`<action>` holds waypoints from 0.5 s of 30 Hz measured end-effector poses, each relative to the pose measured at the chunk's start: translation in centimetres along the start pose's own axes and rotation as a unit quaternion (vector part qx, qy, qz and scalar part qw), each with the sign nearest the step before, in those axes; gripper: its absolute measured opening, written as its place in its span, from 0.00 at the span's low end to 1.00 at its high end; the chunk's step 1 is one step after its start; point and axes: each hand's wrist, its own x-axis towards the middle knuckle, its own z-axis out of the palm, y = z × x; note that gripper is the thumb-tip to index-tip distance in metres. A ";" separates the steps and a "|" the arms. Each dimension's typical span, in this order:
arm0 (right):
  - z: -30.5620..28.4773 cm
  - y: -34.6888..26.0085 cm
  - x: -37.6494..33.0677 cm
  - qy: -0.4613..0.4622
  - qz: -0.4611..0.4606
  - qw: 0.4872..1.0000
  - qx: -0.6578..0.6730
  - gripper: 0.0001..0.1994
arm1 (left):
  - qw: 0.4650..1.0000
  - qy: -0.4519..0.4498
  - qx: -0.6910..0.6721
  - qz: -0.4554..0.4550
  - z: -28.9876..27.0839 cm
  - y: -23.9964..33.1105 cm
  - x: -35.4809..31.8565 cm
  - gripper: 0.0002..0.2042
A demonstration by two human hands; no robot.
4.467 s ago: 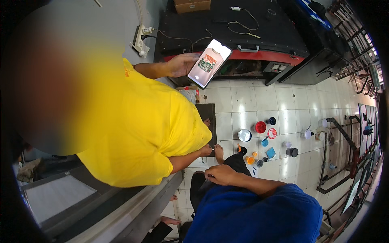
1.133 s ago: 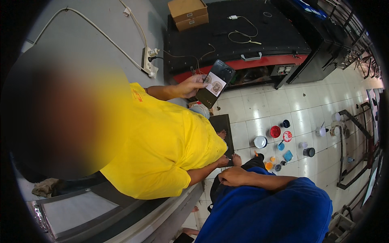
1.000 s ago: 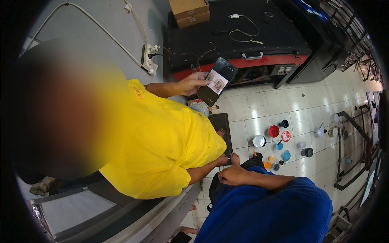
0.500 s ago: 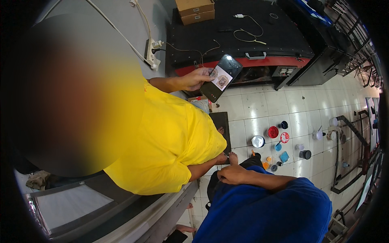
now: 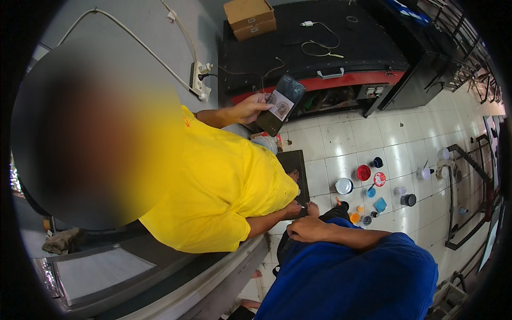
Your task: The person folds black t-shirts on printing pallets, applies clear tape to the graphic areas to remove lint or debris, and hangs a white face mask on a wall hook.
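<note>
Yellow cloth, a co-worker's shirt (image 5: 218,181), fills much of the left side. Above it and to its right, the co-worker's raised hand (image 5: 252,109) holds a phone (image 5: 281,105). The chief change is on the phone's screen: about four seconds ago it was filled by a bright, pale garment with a red and green print, whereas now a smaller, pale panel sits between dark bands. Half a second ago a white glare lit the upper end; now that end is plain dark. I take this to mean a different design is being shown, with the wearer looking on rather than handling anything.

The wearer's right hand (image 5: 305,229) stays low, just beyond the shirt's lower right edge, near the dark trousers (image 5: 334,214) and well apart from the phone. Its knuckles face up and its fingers bend under, out of sight; I cannot make out whether they pinch anything. The left hand does not show.

The phone is slim and dark, slanting with its top end away from the shirt. The co-worker's thumb overlaps the panel, which carries a squarish dark motif, too small to read. Well right of the shirt, a red paint pot (image 5: 363,172) and a white paint pot (image 5: 344,186) stand on the tiled floor (image 5: 341,141).
</note>
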 end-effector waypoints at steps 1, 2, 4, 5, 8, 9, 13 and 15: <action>-0.3 -0.4 -0.1 -0.009 0.009 1.000 0.000 0.09 | 1.000 -0.005 0.001 -0.005 0.1 -0.1 0.0 0.29; -0.8 -0.9 -0.2 -0.018 0.018 1.000 0.000 0.09 | 1.000 -0.011 0.005 -0.008 0.1 -0.2 -0.1 0.29; -1.1 -1.2 -0.6 -0.022 0.024 0.999 -0.003 0.10 | 0.999 -0.027 0.008 -0.016 0.4 -0.4 -0.2 0.29; -1.2 -1.3 -0.8 -0.016 0.021 1.000 -0.006 0.10 | 0.999 -0.037 0.012 -0.019 0.5 -0.4 -0.3 0.30; -1.4 -1.4 -1.4 -0.004 0.022 1.000 -0.019 0.10 | 0.997 -0.067 0.022 -0.027 1.1 -0.6 -0.8 0.30; -1.5 -1.5 -1.5 0.000 0.024 0.999 -0.024 0.10 | 0.996 -0.080 0.027 -0.027 1.5 -1.0 -1.2 0.30; -3.0 -3.0 -3.1 0.084 -0.009 0.995 -0.057 0.09 | 0.992 -0.118 0.022 -0.036 3.0 -2.5 -2.5 0.31; -1.2 -1.0 -3.6 0.182 -0.061 0.980 -0.051 0.09 | 0.986 -0.155 0.019 -0.067 2.8 -1.1 -2.7 0.32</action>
